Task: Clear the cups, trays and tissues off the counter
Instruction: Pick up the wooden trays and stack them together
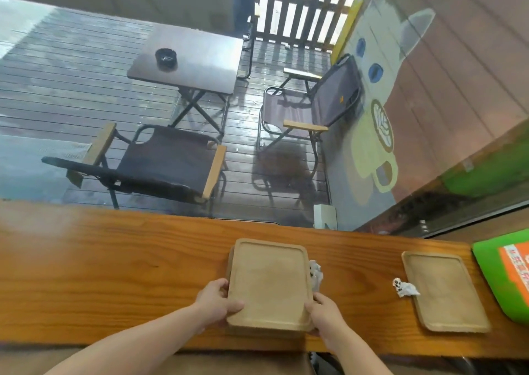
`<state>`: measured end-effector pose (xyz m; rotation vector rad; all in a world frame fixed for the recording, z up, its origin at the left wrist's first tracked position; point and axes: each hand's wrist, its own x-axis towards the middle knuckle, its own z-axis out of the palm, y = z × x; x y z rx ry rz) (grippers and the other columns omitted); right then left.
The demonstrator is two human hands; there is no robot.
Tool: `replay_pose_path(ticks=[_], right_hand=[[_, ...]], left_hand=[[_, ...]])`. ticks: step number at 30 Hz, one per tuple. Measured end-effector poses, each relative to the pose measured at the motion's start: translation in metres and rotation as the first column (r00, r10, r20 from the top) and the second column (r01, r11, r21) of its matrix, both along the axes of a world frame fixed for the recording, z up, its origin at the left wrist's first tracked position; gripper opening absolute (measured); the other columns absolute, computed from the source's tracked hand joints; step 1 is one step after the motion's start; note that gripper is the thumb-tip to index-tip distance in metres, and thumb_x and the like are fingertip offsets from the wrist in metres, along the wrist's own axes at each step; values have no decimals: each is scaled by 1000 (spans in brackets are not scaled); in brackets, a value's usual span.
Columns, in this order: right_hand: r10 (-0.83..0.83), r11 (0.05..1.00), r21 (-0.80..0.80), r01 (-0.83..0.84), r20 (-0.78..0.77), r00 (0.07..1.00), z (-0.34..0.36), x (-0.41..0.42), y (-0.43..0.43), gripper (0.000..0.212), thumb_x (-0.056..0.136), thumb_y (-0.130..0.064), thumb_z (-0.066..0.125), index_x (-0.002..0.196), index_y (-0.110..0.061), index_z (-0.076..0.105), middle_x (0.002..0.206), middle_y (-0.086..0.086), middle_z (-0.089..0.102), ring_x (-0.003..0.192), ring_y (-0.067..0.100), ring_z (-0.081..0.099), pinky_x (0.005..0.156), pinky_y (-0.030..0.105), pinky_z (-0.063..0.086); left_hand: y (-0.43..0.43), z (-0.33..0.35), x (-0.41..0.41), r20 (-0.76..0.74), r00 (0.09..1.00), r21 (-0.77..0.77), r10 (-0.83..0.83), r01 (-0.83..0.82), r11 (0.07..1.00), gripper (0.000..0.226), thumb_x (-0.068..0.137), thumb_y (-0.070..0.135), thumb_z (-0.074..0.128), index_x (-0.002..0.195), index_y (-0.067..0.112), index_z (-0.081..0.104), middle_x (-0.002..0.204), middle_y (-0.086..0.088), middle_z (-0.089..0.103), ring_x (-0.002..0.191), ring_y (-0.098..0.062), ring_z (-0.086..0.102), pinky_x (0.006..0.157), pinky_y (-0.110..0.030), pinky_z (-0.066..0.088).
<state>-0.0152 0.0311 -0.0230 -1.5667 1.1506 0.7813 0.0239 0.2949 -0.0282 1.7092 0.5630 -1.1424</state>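
Observation:
A stack of light wooden trays rests on the wooden counter in front of me. My left hand grips the stack's near left edge, and my right hand grips its near right corner. A crumpled white tissue lies against the stack's right side. Further right lies another wooden tray, with a second crumpled tissue at its left rim. No cups are in view.
A green and orange bag or sign sits at the counter's right end. Beyond the counter, through glass, a deck holds two folding chairs and a small table with a black ashtray.

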Motion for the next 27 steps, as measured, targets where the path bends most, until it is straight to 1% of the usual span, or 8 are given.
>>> replay_pose_path(ticks=[3,5,6,9,11,15,20,27], right_hand=[[-19,1000,-5,19,22,1000,-7,-4,3,32,101,-12,51,131,-19,60,115,4,68,101,25,65,88,45,58],[-13,1000,-23,14,48,999,-10,-8,5,42,99,-7,53,139,-19,54,127,7,65,103,25,65,87,44,59],[-3,999,-38,5,58,998,-10,-9,5,47,98,-4,53,143,-18,51,133,8,62,106,25,64,87,43,59],[55,993,-108,-48,68,996,-11,-9,7,56,96,4,50,147,-18,45,142,8,55,116,26,58,93,41,56],[121,981,-160,-109,64,991,-10,-10,8,59,94,5,48,148,-19,44,146,7,52,124,27,54,102,44,52],[190,970,-171,-175,76,979,-11,-15,12,62,94,3,47,151,-20,40,149,7,49,128,28,53,102,44,51],[192,974,-134,-182,71,979,-14,-19,14,62,95,-1,47,153,-22,38,149,8,49,129,31,52,104,47,50],[174,979,-124,-165,63,983,-16,-20,18,60,97,-4,46,154,-22,34,148,8,48,120,28,54,97,43,55]], left_hand=[[3,-7,1,45,996,86,-72,68,994,68,73,29,88,130,24,50,102,9,61,95,-15,65,72,-32,64],[5,-10,-1,108,981,175,-159,139,975,74,72,31,88,135,21,51,101,9,57,93,-15,64,68,-25,60],[4,-12,-2,127,974,200,-187,159,967,70,73,30,87,133,21,52,103,8,57,91,-14,63,69,-24,59],[1,-16,-10,154,961,255,-230,186,949,44,77,20,84,108,25,53,104,7,60,85,-9,61,77,-28,62],[-3,-19,-17,195,949,300,-247,182,937,40,79,18,82,109,23,56,98,9,58,88,-10,62,73,-23,59],[-6,-19,-24,278,923,378,-267,150,914,42,81,19,81,116,19,59,113,2,65,91,-9,57,67,-16,49],[-8,-20,-25,291,920,434,-262,117,893,55,83,20,80,130,14,52,127,-6,59,110,-18,56,91,-28,51],[-5,-25,-30,322,918,393,-234,95,915,41,83,22,80,118,23,58,117,1,66,86,-7,53,66,-14,45]])
